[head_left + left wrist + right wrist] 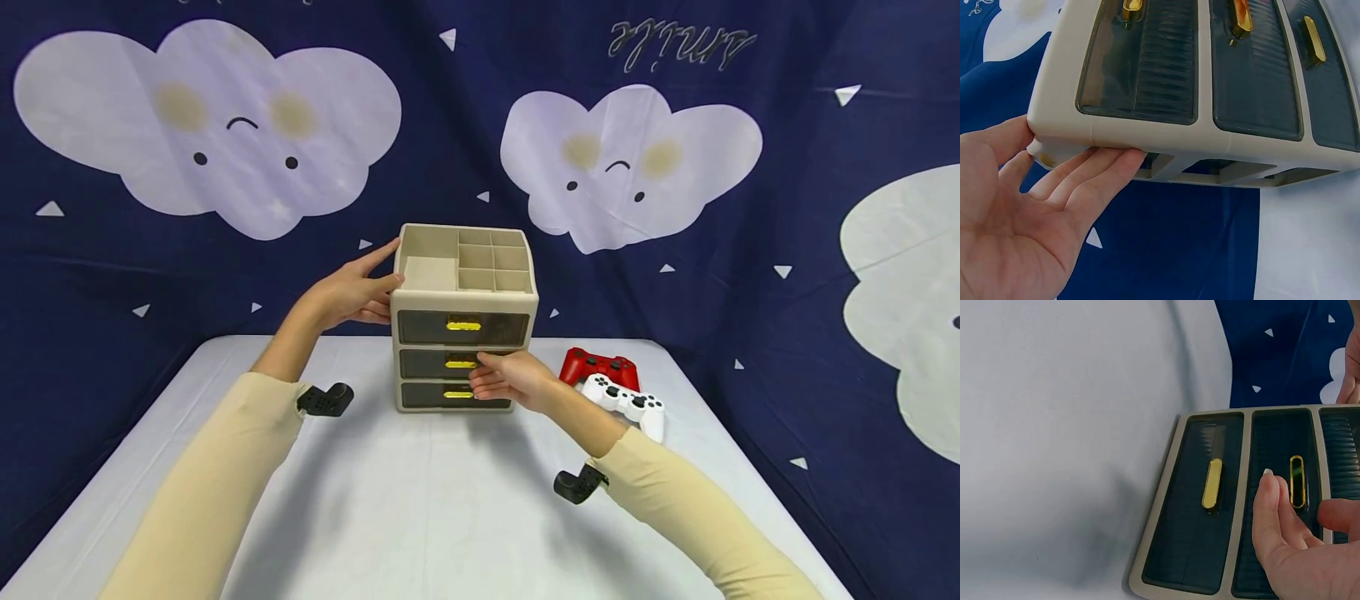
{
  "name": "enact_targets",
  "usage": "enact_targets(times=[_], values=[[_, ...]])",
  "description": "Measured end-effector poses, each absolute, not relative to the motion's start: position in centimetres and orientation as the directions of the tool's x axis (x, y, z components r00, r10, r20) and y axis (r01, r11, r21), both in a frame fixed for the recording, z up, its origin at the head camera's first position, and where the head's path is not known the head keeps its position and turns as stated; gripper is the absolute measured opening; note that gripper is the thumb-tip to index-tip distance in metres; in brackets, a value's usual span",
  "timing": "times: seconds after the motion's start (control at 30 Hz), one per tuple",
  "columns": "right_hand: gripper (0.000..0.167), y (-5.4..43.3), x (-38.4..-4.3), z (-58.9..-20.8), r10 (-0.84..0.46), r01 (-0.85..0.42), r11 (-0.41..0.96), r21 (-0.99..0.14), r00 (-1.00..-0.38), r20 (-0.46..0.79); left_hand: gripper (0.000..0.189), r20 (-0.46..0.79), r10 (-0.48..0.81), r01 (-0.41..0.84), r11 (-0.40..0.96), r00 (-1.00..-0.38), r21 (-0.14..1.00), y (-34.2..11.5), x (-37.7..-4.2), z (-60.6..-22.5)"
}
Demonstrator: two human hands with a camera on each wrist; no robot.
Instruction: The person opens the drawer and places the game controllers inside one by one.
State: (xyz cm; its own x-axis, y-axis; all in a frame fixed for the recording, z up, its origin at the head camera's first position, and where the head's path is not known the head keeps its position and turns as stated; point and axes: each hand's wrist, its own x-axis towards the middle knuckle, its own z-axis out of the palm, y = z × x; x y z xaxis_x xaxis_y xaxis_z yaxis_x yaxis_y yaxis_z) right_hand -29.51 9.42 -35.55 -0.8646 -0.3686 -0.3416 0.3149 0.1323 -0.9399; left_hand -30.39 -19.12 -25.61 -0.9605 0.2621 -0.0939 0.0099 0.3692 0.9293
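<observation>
A beige desktop organizer [465, 300] with three dark drawers stands upright on the table, its top split into compartments. My left hand [352, 292] touches its upper left side, fingers mostly straight; the left wrist view shows this hand [1054, 194] with fingertips along the side wall and the thumb at the top corner. Before the middle drawer [423, 364] is my right hand [517, 379], holding nothing. In the right wrist view its fingers and thumb are apart beside the gold handle [1297, 481], and I see no grip on it. All the drawers look closed.
A red game controller [600, 367] and a white game controller [626, 402] lie right of the organizer, near my right forearm. The white table [420, 500] ends at a dark blue curtain [450, 125] with cloud prints. A black device [326, 400] is at my left sleeve.
</observation>
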Motion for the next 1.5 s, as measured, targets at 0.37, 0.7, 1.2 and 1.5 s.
enact_targets(times=[0.37, 0.7, 1.2, 1.5], values=[[0.041, 8.7, -29.7, -36.0, -0.371, 0.312, 0.113, -0.943, -0.867, -0.332, 0.073, -0.086, 0.25, 0.015, 0.374, -0.964, 0.927, -19.0, -30.3, -25.5], [0.036, 8.4, -29.8, -36.2, -0.349, 0.311, 0.089, -0.946, -0.88, -0.322, 0.073, -0.09, 0.247, 0.007, 0.367, -0.965, 0.93, -19.0, -30.3, -25.4], [0.032, 8.2, -29.8, -36.5, -0.336, 0.309, 0.082, -0.948, -0.886, -0.318, 0.073, -0.102, 0.245, -0.002, 0.378, -0.964, 0.926, -19.0, -30.3, -25.6], [0.031, 8.5, -29.4, -36.4, -0.363, 0.296, 0.092, -0.951, -0.879, -0.309, 0.073, -0.09, 0.243, 0.007, 0.373, -0.966, 0.928, -19.0, -30.3, -25.6]])
